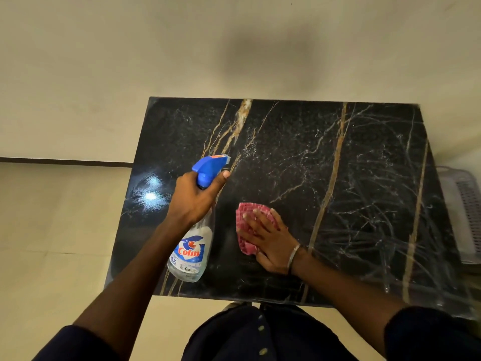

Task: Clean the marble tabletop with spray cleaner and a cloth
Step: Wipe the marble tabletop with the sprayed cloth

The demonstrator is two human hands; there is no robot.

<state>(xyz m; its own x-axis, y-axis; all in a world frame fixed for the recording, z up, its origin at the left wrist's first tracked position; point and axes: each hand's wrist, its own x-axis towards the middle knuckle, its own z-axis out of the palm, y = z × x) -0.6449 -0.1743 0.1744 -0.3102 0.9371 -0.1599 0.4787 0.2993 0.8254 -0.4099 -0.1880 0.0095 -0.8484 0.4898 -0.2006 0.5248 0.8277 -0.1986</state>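
Black marble tabletop, veined in gold and white, carries a pink checked cloth near its near edge. The right hand, wearing a metal bangle, presses the cloth flat with straight fingers. Just left of it, the left hand grips the neck of a Colin spray bottle, its blue nozzle aimed toward the far edge. A pale plastic basket stands beyond the table's right edge.
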